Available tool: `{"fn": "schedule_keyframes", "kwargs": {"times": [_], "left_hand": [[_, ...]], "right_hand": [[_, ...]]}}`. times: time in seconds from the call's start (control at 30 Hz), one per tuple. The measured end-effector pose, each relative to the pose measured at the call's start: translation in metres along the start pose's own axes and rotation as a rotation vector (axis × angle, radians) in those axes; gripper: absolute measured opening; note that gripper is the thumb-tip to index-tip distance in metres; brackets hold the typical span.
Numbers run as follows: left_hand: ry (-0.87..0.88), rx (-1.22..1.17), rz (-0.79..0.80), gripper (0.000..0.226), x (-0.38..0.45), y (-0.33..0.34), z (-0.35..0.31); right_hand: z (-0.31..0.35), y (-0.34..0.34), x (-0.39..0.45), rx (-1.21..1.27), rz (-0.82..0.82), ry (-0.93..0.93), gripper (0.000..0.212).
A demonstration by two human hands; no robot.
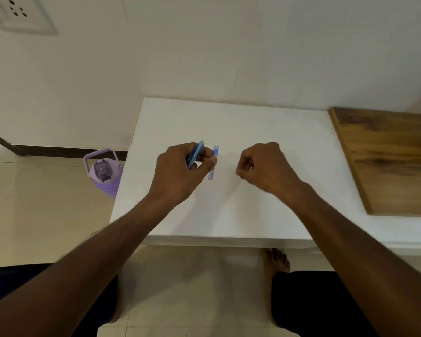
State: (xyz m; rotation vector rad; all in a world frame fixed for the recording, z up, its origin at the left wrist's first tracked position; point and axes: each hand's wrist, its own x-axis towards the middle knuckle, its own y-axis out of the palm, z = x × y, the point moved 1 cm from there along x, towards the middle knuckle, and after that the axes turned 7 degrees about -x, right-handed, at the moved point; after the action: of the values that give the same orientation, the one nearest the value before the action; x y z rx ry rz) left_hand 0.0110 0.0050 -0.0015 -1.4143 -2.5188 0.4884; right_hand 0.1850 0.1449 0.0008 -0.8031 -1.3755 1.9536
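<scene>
On the white table [253, 132], my left hand [180, 171] grips a thin blue flat object [196, 152], seen edge-on between the fingers and thumb. Its fingertips also touch a narrow blue-and-white strip [214, 166] that runs away from me on the table, just right of the hand. My right hand [263, 166] hovers a short way to the right of the strip, apart from it. Its fingers are curled in and the thumb meets the forefinger. Nothing shows between them.
A wooden board [394, 161] lies at the table's right end. A purple water bottle [105, 173] stands on the floor by the table's left edge. A wall rises behind the table, with a socket [17, 10] at top left. My bare foot [276, 261] is under the front edge.
</scene>
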Motion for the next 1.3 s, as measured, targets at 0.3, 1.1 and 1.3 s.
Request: {"fn": "schedule_keyframes", "kwargs": {"times": [0.3,1.1,1.3], "left_hand": [[-0.04,0.006,0.007,0.013,0.0,0.004,0.001],[-0.176,0.295,0.123,0.029,0.008,0.036,0.026],[-0.156,0.324,0.103,0.03,0.008,0.036,0.031]], "right_hand": [[0.008,0.006,-0.004,-0.013,0.097,0.001,0.021],[0.0,-0.017,-0.015,1.189,0.145,0.171,0.02],[0.002,-0.015,-0.02,1.119,0.139,0.125,0.02]]}}
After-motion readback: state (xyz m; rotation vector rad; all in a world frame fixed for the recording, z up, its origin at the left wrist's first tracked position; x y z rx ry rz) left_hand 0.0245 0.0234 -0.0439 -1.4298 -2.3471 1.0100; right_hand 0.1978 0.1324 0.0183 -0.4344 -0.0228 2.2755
